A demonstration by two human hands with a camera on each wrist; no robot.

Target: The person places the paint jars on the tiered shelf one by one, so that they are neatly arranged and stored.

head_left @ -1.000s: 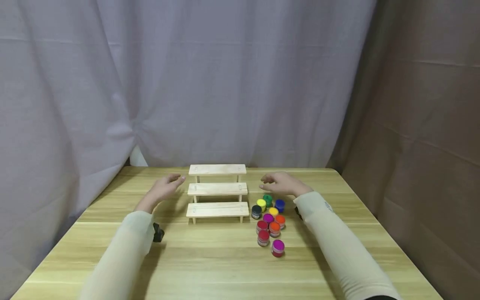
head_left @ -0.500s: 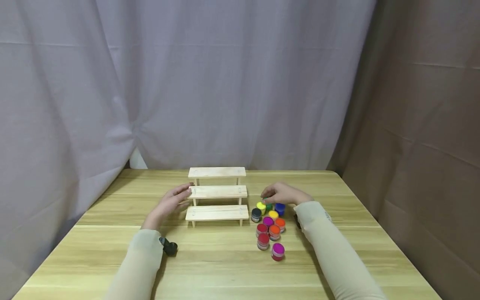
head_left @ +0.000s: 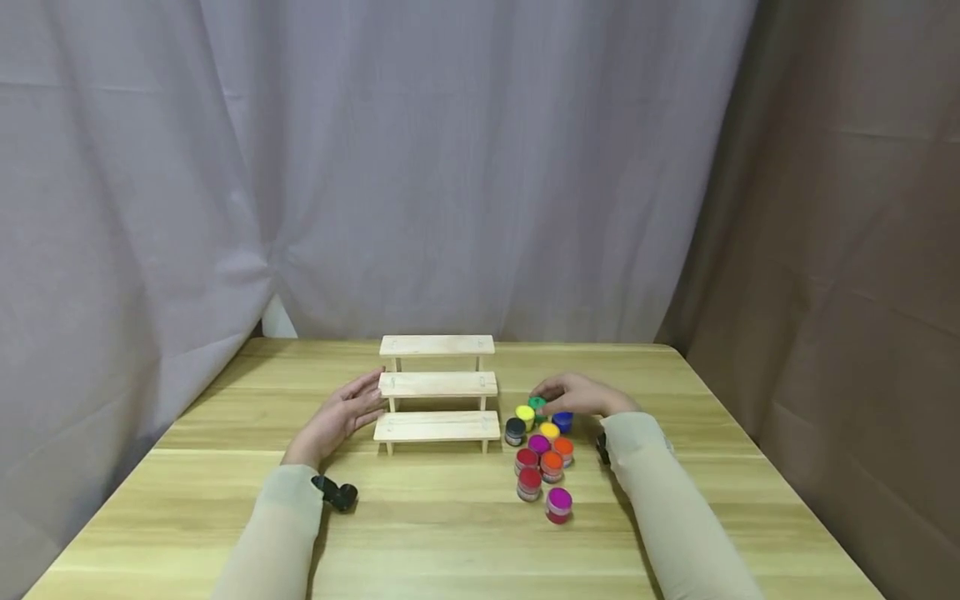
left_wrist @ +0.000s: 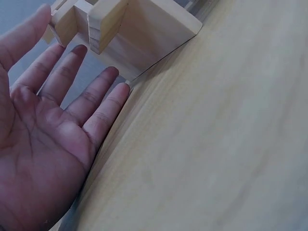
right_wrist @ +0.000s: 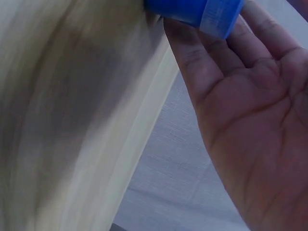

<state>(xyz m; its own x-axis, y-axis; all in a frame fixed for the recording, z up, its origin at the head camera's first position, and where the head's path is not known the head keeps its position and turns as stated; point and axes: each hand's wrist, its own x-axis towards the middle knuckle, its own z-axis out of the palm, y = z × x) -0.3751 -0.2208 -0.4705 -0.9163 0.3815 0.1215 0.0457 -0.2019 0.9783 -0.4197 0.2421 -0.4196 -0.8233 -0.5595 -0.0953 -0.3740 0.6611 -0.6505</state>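
1. Here, the left hand (head_left: 339, 418) has its fingers out, nearly straight, just beside the left side of the stand (head_left: 437, 427).
2. The right hand (head_left: 582, 394) is at the green pot (head_left: 536, 403), near the blue pot (head_left: 562, 422); one cannot tell if its fingers grip.
3. The stand is on the table (head_left: 420, 533), left of the pots.
4. Red, orange, purple, yellow and black pots (head_left: 528, 482) stand close together.

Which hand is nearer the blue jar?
Right. The right hand is close by the blue jar; the left hand is farther off, at the left end of the wooden stand.
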